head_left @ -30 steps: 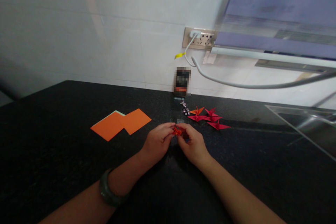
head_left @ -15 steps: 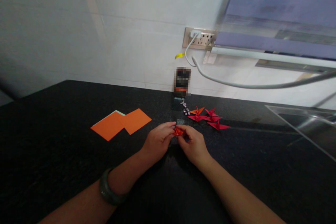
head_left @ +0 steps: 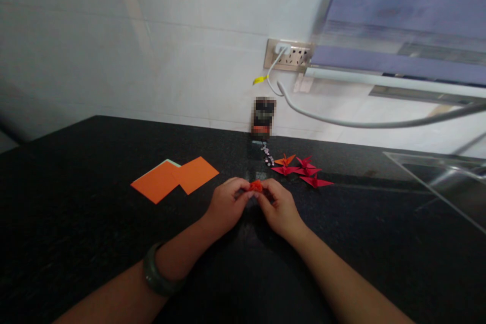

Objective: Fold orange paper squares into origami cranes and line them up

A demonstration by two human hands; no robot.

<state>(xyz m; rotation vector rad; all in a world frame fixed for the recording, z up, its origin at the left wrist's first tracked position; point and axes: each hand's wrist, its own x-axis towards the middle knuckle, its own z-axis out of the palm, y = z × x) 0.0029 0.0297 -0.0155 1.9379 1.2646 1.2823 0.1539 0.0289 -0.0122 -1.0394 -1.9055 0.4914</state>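
Note:
Between the fingertips of both hands is a small orange-red piece of folded paper (head_left: 255, 186), its exact shape too small and partly covered to make out. My left hand (head_left: 229, 203), with a dark bangle (head_left: 155, 274) on its forearm, pinches the paper from the left, thumb and index finger closed. From the right, my right hand (head_left: 280, 207) pinches it in the same way. Just beyond the right hand lie several red paper cranes (head_left: 316, 182) and one orange paper crane (head_left: 285, 160). Two overlapping stacks or sheets of orange square paper (head_left: 154, 185) rest to the left.
A pixelated upright object (head_left: 262, 116) leans at the wall, with a beaded strap (head_left: 268, 156) before it. A white cable (head_left: 341, 122) hangs near the wall socket (head_left: 288, 54). The sink (head_left: 451, 192) borders the black countertop (head_left: 94, 228) on the right.
The fingers of both hands have shifted slightly around the folded paper. My left fingertips have bent back, so more of the paper shows, a little further up and left.

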